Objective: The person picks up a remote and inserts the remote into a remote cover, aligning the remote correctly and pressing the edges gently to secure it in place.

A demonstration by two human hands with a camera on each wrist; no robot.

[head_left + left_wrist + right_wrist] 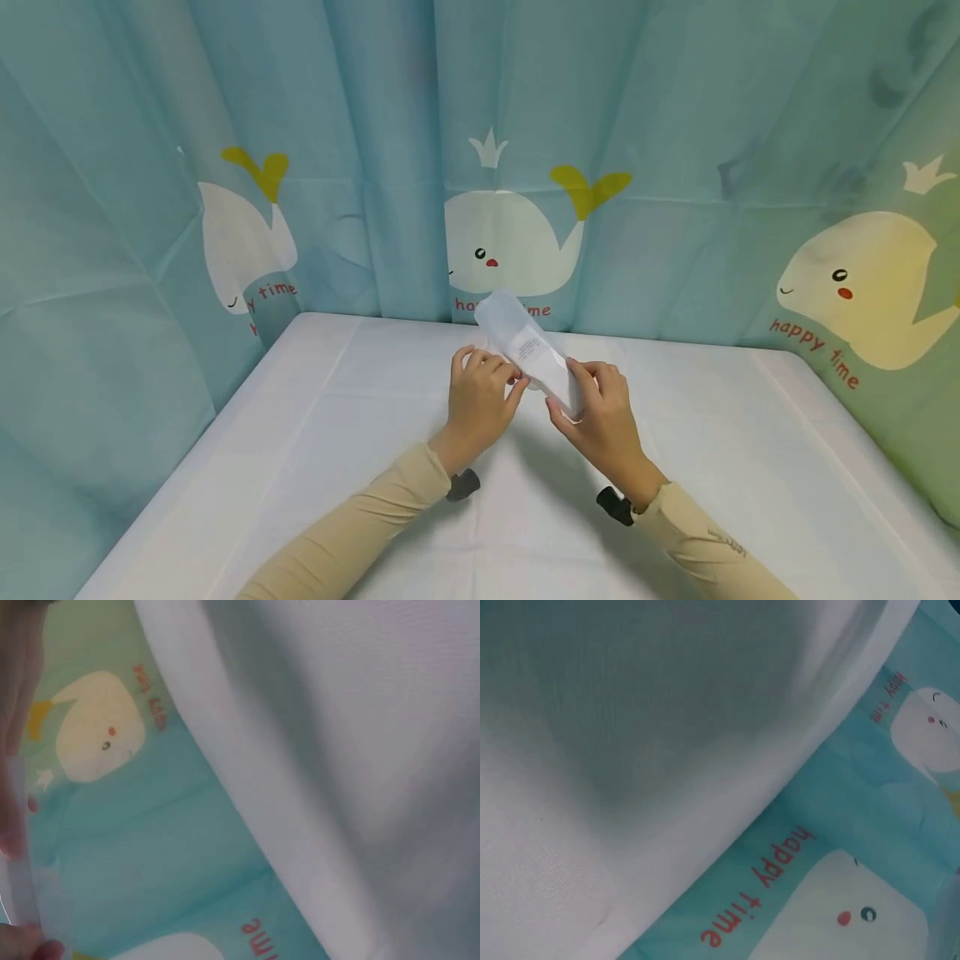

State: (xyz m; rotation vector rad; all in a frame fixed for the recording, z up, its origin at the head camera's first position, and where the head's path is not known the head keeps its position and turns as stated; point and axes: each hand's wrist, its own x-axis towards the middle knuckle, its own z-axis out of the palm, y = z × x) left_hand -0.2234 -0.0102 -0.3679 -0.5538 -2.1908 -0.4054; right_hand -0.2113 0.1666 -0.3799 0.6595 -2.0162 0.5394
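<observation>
In the head view, a white box in a translucent plastic bag (542, 363) is held up above the far part of the table, tilted with its top to the left. Small printed text shows on its front. My right hand (603, 414) grips the lower right end, thumb below and fingers on the upper edge. At the lower left edge, my left hand (483, 398) pinches the plastic between thumb and curled fingers. A strip of the translucent bag (34, 892) and some fingertips (26, 941) show along the left edge of the left wrist view.
A white-covered table (390, 400) lies under both hands. Behind it and at both sides hangs a blue-green curtain (390, 150) with whale prints. Black wrist straps (615, 506) show beneath the beige sleeves (375, 512).
</observation>
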